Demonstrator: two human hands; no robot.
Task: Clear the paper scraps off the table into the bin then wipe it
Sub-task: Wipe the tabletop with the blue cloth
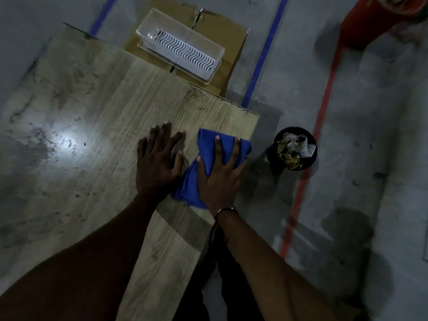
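Diagonally under the flat, spread fingers (pixel 217 147) of the right hand (pixel 217 179), blue cloth (pixel 208 144), table's (pixel 92 112) right edge.

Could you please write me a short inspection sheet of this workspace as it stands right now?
Surface: wooden table, worn, with a light glare at left; no paper scraps seen on it.
Job's things: blue cloth lies flat near the table's right edge; black bin stands on the floor to the right, holding crumpled paper.
Clutter: clear plastic tray on a cardboard box past the far edge.
Grips: left hand flat on the table beside the cloth; right hand presses the cloth with spread fingers.
Cables: nothing seen.
Surroundings: grey floor with blue and red lines; red object at top right.
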